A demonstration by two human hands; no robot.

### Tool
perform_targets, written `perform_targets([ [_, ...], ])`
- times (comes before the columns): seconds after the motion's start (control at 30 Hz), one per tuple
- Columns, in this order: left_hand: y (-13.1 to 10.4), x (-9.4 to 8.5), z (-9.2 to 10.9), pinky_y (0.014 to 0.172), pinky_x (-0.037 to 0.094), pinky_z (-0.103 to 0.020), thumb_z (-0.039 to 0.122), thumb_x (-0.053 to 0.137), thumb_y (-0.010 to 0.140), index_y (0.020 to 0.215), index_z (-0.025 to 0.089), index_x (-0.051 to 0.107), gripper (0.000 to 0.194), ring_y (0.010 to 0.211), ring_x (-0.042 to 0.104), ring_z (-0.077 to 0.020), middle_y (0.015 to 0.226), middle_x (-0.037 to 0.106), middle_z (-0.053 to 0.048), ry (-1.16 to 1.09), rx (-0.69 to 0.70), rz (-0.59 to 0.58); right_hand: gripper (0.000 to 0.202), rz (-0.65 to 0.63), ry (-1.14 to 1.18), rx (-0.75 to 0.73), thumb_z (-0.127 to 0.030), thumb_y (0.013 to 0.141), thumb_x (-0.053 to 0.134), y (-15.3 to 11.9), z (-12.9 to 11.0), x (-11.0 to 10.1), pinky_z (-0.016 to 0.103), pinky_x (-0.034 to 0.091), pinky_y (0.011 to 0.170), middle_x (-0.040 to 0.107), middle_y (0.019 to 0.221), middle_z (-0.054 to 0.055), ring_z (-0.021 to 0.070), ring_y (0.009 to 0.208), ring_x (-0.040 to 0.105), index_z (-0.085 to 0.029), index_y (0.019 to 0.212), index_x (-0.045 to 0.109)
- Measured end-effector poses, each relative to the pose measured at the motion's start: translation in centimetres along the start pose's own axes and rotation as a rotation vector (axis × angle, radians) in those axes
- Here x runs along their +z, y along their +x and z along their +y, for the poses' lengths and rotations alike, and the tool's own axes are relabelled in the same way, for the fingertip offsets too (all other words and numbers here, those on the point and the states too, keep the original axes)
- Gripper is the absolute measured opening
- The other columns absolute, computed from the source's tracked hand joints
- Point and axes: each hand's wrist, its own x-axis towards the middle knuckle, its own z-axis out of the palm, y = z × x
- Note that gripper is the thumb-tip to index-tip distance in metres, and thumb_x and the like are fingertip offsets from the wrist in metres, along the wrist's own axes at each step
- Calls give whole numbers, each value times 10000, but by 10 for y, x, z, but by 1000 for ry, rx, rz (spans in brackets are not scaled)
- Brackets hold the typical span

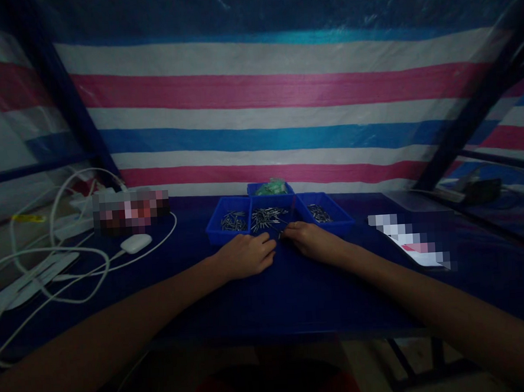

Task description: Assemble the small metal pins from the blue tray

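My left hand [248, 256] rests at the front of the blue bins, its fingers curled in; whatever they may hold is hidden. Beside it, my right hand [311, 240] pinches a small metal piece [281, 235], of which only a bit shows at the fingertips. Right behind both hands lies a pile of thin shiny metal pieces [265, 216] like pins or screws, in the middle bin. More such pieces fill part of the left blue bin [215, 228] and of the right blue bin [341, 216]. A smaller blue bin [253, 192] at the back holds green stuff [273, 187].
White cables [101, 259] loop over the table's left side, around a white adapter [136, 244]. A blurred-out packet [132, 210] lies behind them. To the right is a flat, partly pixelated white item [409, 240]. Blue frame posts [466, 121] and striped sheeting [282, 91] enclose the blue table [290, 306].
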Motion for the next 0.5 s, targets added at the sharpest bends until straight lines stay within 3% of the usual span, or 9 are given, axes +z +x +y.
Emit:
perform_targets([
  [0.27, -1, 5, -3, 528, 433, -230, 284, 330, 883, 1088, 198, 485, 271, 688, 569, -126, 978, 531, -28, -54, 21, 3, 288, 21, -39, -72, 2, 776, 379, 3, -2, 1, 280, 424, 736, 559, 873, 71, 144, 784, 516, -128, 937, 579],
  [0.5, -1, 3, -2, 538, 438, -238, 296, 330, 880, 1054, 177, 515, 280, 679, 565, -125, 949, 541, -37, -66, -16, -10, 272, 20, -15, -75, 0, 756, 387, 1, -9, -6, 286, 421, 741, 540, 888, 71, 148, 806, 505, -133, 923, 555],
])
